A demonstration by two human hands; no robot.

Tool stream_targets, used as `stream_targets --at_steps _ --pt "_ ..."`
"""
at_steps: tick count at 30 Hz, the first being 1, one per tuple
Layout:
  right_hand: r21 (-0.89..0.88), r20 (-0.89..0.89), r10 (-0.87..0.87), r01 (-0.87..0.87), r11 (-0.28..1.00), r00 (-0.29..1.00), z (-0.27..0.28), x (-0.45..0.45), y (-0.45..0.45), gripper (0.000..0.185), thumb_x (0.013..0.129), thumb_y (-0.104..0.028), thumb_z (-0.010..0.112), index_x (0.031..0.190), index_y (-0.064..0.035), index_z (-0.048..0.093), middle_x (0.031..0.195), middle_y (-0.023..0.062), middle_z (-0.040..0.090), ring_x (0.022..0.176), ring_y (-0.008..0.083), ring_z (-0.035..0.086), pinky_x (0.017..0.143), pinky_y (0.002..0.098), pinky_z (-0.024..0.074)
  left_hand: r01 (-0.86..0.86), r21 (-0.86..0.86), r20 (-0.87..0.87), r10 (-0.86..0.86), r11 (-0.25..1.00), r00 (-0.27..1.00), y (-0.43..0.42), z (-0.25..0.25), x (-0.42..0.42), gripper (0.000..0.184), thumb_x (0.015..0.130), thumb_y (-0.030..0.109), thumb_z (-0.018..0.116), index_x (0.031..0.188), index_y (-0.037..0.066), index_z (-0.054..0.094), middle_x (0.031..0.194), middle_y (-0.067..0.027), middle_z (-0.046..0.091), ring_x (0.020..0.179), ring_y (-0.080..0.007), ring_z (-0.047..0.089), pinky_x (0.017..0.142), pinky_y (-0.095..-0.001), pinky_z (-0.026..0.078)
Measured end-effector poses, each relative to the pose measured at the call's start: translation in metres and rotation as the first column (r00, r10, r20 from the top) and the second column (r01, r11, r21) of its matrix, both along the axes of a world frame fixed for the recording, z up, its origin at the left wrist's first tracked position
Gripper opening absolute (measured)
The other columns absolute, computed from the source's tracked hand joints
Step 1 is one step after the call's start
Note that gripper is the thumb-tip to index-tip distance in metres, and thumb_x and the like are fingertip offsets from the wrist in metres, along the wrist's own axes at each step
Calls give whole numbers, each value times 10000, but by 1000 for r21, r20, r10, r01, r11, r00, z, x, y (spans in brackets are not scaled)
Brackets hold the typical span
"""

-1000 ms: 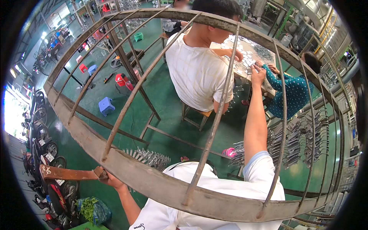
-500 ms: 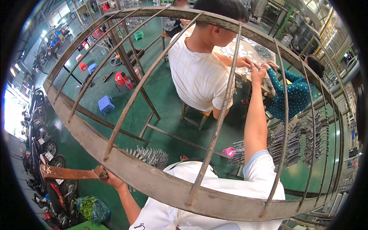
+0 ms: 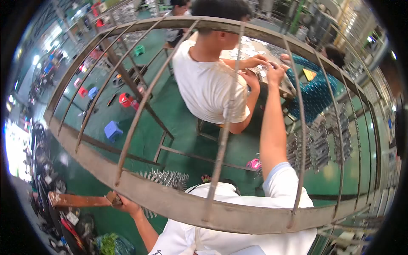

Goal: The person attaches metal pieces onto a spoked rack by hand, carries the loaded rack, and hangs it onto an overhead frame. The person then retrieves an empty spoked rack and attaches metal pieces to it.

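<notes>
My left hand (image 3: 128, 206) is closed around the blocky end of a flat, rust-brown bar (image 3: 78, 200), just beyond the lower rim of a curved metal frame (image 3: 170, 214). Stretched forward through the scene, my right arm reaches the worktable. My right hand (image 3: 275, 74) is closed there with its fingers pinched, beside the hands of a seated person in a white shirt (image 3: 208, 80). Whatever is between my right fingers is too small to make out. Flat light metal pieces (image 3: 250, 47) lie on the table (image 3: 290, 88).
Thin rods cross the frame before me. A person in a dotted teal top (image 3: 316, 95) sits at right. Racks of metal parts (image 3: 321, 142) hang nearby, and a spiky metal bundle (image 3: 168, 179) is below. Blue stool (image 3: 112, 130), red container (image 3: 125, 100) and motorbikes (image 3: 46, 170) stand left.
The whole view has shifted, with the people and frame rods now further left. The teal-sleeved person's hands have moved away from my right hand. My left hand keeps its hold.
</notes>
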State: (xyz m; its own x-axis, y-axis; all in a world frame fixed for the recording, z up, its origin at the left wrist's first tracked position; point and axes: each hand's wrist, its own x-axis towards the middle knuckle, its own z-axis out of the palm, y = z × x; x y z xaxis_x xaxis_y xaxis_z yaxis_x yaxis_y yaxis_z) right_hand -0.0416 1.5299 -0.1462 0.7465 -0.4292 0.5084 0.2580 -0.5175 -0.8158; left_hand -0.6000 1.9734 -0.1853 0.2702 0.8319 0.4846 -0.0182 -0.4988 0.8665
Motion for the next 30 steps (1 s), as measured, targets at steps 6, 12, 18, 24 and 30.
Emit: stream_targets --at_steps 6,12,18,24,30 --pt "94 94 25 -34 995 995 21 -91 17 249 773 -92 696 990 29 709 810 179 667 667 189 663 615 303 530 102 334 -369 30 937 929 27 -18 -5 258 936 217 571 976 -36 601 927 -139 632 774 -213 615 666 -369 523" --pt "57 264 26 -43 997 964 96 -262 50 205 826 -65 683 1017 8 699 805 84 619 625 155 594 570 278 484 108 -54 30 -106 993 994 50 1 20 368 972 205 552 645 77 447 506 5 402 391 -91 345 375 -255 288" --pt "-199 412 -263 369 908 872 123 -383 46 109 819 -51 707 924 -18 698 774 82 589 605 161 551 559 296 439 338 -362 191 -286 869 939 16 52 32 465 984 196 555 570 131 352 449 28 298 346 -62 239 346 -236 211" --pt "-204 574 -604 811 549 553 163 -410 2 154 819 -127 732 941 -34 720 737 57 557 626 177 517 545 300 407 493 -343 192 -454 800 870 37 38 22 478 997 201 532 566 140 336 447 32 288 345 -59 231 346 -233 206" --pt "-213 525 -678 851 481 515 176 -407 -15 135 806 -146 727 906 -54 732 685 65 579 605 199 585 526 347 464 496 -340 215 -448 799 868 37 46 15 471 987 169 542 569 140 327 449 35 283 358 -55 225 359 -228 206"
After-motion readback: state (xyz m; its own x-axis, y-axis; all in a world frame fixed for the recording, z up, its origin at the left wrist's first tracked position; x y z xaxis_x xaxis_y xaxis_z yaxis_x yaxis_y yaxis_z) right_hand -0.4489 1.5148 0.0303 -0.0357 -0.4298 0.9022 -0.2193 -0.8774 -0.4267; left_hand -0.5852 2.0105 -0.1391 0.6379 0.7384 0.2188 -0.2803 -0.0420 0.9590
